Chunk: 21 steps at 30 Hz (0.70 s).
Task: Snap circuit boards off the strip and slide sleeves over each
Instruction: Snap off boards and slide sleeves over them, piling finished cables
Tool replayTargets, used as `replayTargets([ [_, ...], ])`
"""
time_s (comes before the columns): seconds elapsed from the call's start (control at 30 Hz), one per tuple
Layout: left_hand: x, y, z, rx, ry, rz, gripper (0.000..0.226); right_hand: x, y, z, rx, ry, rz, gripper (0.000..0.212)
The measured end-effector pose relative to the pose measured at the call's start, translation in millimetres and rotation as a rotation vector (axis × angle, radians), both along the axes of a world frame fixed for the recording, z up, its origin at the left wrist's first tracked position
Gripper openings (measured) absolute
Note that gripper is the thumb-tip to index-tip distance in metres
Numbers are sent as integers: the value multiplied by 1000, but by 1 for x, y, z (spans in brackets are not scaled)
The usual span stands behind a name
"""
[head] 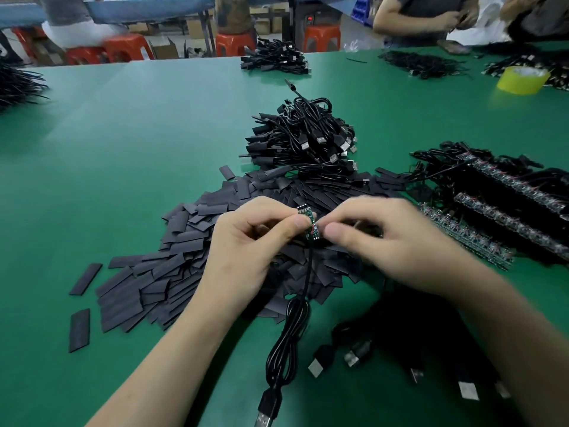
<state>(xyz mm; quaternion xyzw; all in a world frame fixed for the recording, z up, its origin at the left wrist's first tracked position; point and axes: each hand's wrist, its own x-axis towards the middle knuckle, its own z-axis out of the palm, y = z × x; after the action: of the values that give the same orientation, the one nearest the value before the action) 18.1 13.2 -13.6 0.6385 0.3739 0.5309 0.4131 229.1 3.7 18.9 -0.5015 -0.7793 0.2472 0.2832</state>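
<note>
From where I stand no lettering can be read on the board (309,221), tape roll (520,83) or plugs (320,139).

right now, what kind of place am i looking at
Probably a small electronics assembly workshop: a heap of black sleeves, bundled USB cables and strips of circuit boards lie on a long green table, and another person works at its far end.
</note>
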Motion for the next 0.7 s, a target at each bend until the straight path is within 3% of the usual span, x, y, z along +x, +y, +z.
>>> replayTargets([
  [0.13,-2,2,-4,62,101,41,16,-24,-8,-6,-143,212,68,25],
  [0.3,-8,6,-10,326,709,175,29,-6,-6,24,-295,1019,34,24],
  [0.37,-3,6,-11,404,869,118,33,7,-4,38,-233,1092,-22,26],
  [0.43,2,6,-11,428,953,63,33,18,-1,47,-56,792,-142,31],
  [0.5,5,8,-10,436,984,58,29,16,2,43,172,239,-268,35],
  [0.57,6,9,-8,448,990,87,24,2,3,30,213,-127,-291,36],
  [0.7,6,10,-9,483,975,138,13,-18,-1,0,142,-291,-242,26],
])
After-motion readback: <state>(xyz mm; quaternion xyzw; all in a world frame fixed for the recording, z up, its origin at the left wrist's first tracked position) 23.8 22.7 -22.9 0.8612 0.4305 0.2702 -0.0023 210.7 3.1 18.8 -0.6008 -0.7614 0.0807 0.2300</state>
